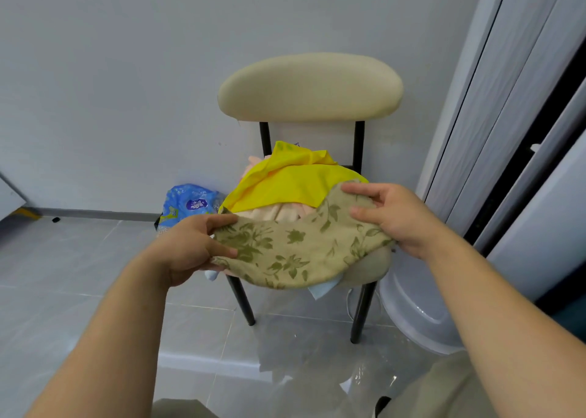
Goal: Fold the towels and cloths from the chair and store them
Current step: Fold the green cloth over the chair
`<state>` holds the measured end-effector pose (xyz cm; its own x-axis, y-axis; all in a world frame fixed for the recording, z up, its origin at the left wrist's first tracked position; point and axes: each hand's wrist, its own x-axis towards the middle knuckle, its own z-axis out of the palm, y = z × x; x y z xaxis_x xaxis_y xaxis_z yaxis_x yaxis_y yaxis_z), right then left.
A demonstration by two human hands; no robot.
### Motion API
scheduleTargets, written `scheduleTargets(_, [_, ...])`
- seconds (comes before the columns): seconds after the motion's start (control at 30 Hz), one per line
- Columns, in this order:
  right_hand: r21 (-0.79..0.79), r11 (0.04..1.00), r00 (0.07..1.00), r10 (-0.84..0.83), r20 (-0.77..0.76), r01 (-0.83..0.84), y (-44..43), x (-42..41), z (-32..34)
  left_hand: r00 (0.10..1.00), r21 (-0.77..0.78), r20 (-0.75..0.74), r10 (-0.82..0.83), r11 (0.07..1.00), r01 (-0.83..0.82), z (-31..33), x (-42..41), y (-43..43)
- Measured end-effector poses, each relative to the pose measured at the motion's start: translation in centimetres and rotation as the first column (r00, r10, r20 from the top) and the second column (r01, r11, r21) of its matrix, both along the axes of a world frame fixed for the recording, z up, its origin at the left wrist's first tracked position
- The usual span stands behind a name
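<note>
The person's two bare arms (111,322) reach out toward the chair (310,88). The left hand (190,246) pinches one end of a green flower cloth (295,249). The right hand (396,218) pinches the other end, with its fingers curled over the top edge. I think they hold it apart like this to pull it flat, so it can be folded.

The cloth hangs just over the front of the seat. Behind it, a yellow cloth (295,180) lies on top of a peach towel (279,211), piled on the seat and waiting.

A blue packet (190,202) sits on the floor to the left of the chair. A white tub (412,306) and a door (507,100) are close on the right. The open floor (79,275) on the left gives more room to move.
</note>
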<state>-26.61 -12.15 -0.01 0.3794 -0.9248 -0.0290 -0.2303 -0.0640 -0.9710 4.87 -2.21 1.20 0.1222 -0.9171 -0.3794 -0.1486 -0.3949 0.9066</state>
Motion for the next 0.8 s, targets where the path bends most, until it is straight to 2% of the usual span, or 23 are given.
scheduleTargets(0.07, [-0.041, 0.999, 0.999, -0.015, -0.051, 0.013, -0.1, 0.3, -0.3, 0.998, -0.010, -0.058, -0.002, 1.000, 0.001, 0.6, 0.0, 0.3])
scheduleTargets(0.1, [-0.010, 1.000, 1.000, -0.007, -0.005, 0.007, -0.2, 0.3, -0.2, 0.994, -0.017, -0.105, -0.004, 1.000, 0.002, 0.9, 0.1, 0.4])
scheduleTargets(0.17, [0.094, 0.996, 0.976, -0.007, 0.218, -0.014, 0.0, 0.2, 0.2, 0.969, -0.040, -0.247, -0.001, 0.999, -0.009, 1.4, 0.5, 0.6])
scheduleTargets(0.2, [0.127, 0.992, 0.964, -0.026, 0.266, -0.008, -0.1, 0.1, 0.2, 0.960, -0.054, -0.279, 0.001, 0.998, -0.016, 1.5, 0.7, 0.6])
scheduleTargets(0.23, [0.120, 0.993, 0.969, -0.044, 0.243, 0.015, -0.2, 0.0, 0.2, 0.966, -0.058, -0.257, 0.010, 0.998, -0.026, 1.4, 0.9, 0.5])
scheduleTargets(0.33, [-0.040, 0.999, 0.992, -0.028, -0.125, 0.023, 0.0, 0.0, -0.4, 0.997, -0.018, -0.067, 0.026, 0.999, -0.027, 1.0, 0.7, 0.6])
scheduleTargets(0.37, [-0.015, 1.000, 0.992, -0.012, -0.122, 0.011, 0.1, 0.1, -0.4, 0.999, -0.004, -0.050, 0.016, 1.000, -0.016, 0.9, 0.6, 0.6])
scheduleTargets(0.47, [0.095, 0.995, 0.999, 0.016, 0.047, -0.021, 0.3, 0.5, -0.1, 0.996, -0.010, -0.091, -0.002, 1.000, 0.001, 0.8, 0.3, 0.5])
scheduleTargets(0.5, [0.039, 0.999, 1.000, 0.006, 0.002, -0.006, 0.2, 0.5, -0.1, 0.997, -0.011, -0.071, 0.019, 1.000, -0.019, 0.7, 0.2, 0.4])
scheduleTargets(0.57, [-0.042, 0.999, 0.972, -0.021, -0.234, 0.012, 0.4, 0.6, -0.4, 0.998, 0.022, -0.022, 0.064, 0.998, -0.064, 0.3, 0.0, 0.3])
scheduleTargets(0.6, [-0.005, 1.000, 0.968, -0.002, -0.252, 0.001, 0.5, 0.6, -0.6, 0.997, 0.048, -0.032, 0.071, 0.996, -0.069, 0.1, 0.0, 0.3])
scheduleTargets(0.7, [0.052, 0.998, 0.997, 0.040, -0.060, -0.037, 0.2, 0.7, -1.0, 0.994, 0.054, -0.090, 0.059, 0.997, -0.054, 0.0, 0.3, 0.4])
scheduleTargets(0.73, [-0.001, 1.000, 0.997, 0.011, -0.077, -0.012, 0.2, 0.7, -1.0, 0.996, 0.042, -0.062, 0.063, 0.997, -0.060, 0.0, 0.4, 0.4])
scheduleTargets(0.8, [-0.088, 0.996, 0.971, -0.013, -0.240, -0.009, 0.5, 0.8, -1.0, 0.996, 0.042, 0.061, 0.071, 0.996, -0.074, -0.1, 0.5, 0.5])
